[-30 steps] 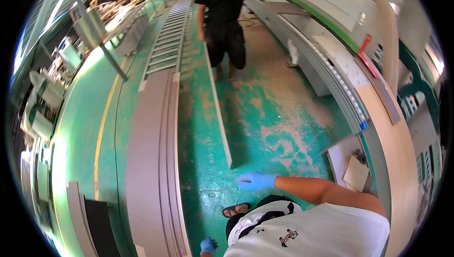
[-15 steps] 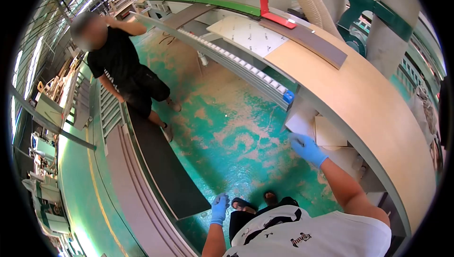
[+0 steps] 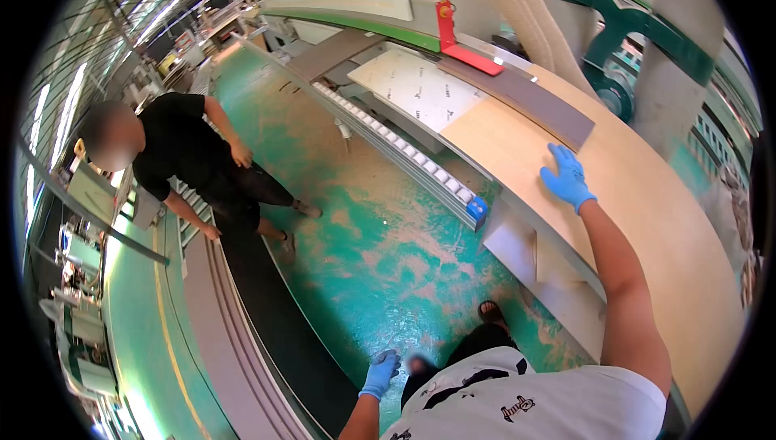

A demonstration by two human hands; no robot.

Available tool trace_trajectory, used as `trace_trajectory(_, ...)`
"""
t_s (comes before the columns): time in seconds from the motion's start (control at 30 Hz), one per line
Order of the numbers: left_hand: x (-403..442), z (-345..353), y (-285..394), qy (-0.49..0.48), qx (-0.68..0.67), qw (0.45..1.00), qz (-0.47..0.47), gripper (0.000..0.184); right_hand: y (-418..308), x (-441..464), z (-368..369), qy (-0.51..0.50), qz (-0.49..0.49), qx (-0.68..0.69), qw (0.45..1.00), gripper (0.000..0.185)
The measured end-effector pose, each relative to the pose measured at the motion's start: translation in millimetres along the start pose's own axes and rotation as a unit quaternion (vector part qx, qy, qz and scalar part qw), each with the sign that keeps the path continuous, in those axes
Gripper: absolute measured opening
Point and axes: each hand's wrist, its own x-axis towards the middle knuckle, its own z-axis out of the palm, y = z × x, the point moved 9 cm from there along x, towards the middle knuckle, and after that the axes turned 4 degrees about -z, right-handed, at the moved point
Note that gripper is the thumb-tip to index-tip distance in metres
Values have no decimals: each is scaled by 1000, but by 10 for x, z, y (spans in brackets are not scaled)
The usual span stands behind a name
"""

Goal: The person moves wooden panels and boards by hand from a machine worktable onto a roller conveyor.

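My right hand [image 3: 569,179], in a blue glove, is spread over the pale wooden tabletop [image 3: 638,222], close to the end of a narrow brown board [image 3: 533,108]. Low in the view, my left hand [image 3: 380,374], also gloved in blue, has its fingers curled; whether anything is in them is too small to tell. It is beside the long dark panel [image 3: 279,310], which lies along a stack of grey-brown boards [image 3: 214,302]. A red bracket [image 3: 461,50] stands at the far end of the brown board.
A co-worker in black [image 3: 190,149] stands at the left, one hand near the panel's far end. A roller rail [image 3: 404,153] with a blue end cap juts out from the machine. Boards rest on a shelf [image 3: 541,270] below the tabletop.
My right hand has moved from beside the table's edge up over its top. The co-worker's raised arm has come down. The dark panel reaches further toward me, past my left hand.
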Motion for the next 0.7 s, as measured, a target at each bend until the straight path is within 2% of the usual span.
trace_trajectory(0.07, 124, 64, -76, 40, -12, 999, 1, 41, 487, 470, 62, -14, 43, -54, 998, 69)
trace_trajectory(0.1, 183, 174, -7, 69, -11, 998, -7, 43, 601, 739, 51, -8, 24, -48, 999, 69)
trace_trajectory(0.17, 132, 527, 17, 97, -34, 994, -36, 47, 1033, 969, 136, -47, 87, -135, 986, 70)
trace_trajectory(0.23, 146, 1094, 167, 32, -94, 994, -34, 49, 1350, 1037, 319, -52, 55, -125, 989, 69)
trace_trajectory(0.3, 463, 1535, 114, -21, -71, 997, -2, 49, 1535, 895, 392, -60, 34, -129, 989, 68)
trace_trajectory(0.33, 430, 1818, 262, -41, 19, 999, 6, 49, 1475, 784, 384, -38, 5, -124, 992, 67)
trace_trajectory(0.4, 236, 2413, 682, -65, 101, 993, 11, 48, 1297, 580, 280, -8, -39, -120, 992, 65)
trace_trajectory(0.47, 9, 2907, 1011, -150, 3, 985, 81, 47, 1159, 269, 214, -15, -44, -118, 992, 64)
trace_trajectory(0.5, -59, 3056, 1111, -154, 2, 985, 82, 47, 1062, 117, 163, -13, -49, -113, 992, 64)
trace_trajectory(0.6, -264, 3425, 1220, -228, 100, 962, 110, 43, 627, -525, -50, -28, -68, -99, 992, 65)
trace_trajectory(0.7, -501, 3614, 1201, -278, 109, 945, 137, 43, 153, -1223, -223, -73, -82, -89, 990, 68)
